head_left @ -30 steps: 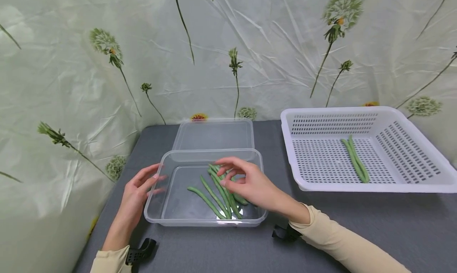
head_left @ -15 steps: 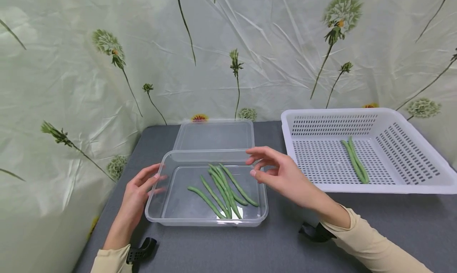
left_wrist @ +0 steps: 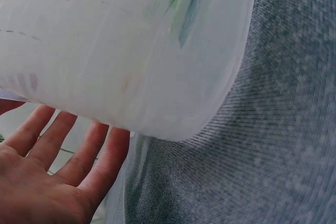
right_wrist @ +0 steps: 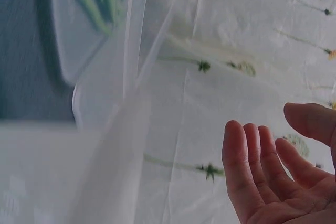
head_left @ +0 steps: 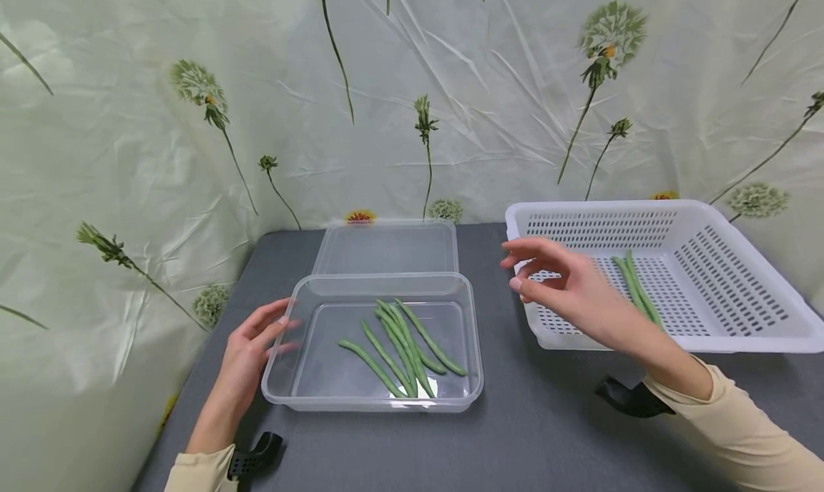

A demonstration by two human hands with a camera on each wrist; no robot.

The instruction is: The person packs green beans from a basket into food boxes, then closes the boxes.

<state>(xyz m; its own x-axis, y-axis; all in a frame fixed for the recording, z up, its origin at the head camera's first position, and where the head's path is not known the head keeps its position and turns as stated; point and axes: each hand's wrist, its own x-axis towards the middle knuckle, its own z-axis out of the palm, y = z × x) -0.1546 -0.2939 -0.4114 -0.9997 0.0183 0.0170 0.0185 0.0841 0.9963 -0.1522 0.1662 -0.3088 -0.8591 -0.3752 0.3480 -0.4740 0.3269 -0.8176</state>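
A clear plastic container (head_left: pixel 315 385) holds several green beans (head_left: pixel 400 335), mostly in its right half. At its left wall is my left hand (head_left: pixel 239 363), the fingers partly seen through the plastic. In the left wrist view that hand (left_wrist: pixel 68 166) has its fingers extended along the container wall (left_wrist: pixel 100 61). My right hand (head_left: pixel 579 295) hovers over the left side of a white perforated basket (head_left: pixel 740 342), fingers loosely bent and holding nothing. Two green beans (head_left: pixel 637 292) lie inside the basket. In the right wrist view the right hand (right_wrist: pixel 281 174) is also without any object.
Behind the container lies a clear flat lid (head_left: pixel 389 247). A grey cloth (head_left: pixel 386 456) covers the table. A flower-printed sheet (head_left: pixel 360 149) hangs along the back and left. The basket stands at the back right, apart from the container.
My right hand has moved from over the beans in the container rightward to above the basket's left side, carrying nothing. My left hand and the container have stayed in place.
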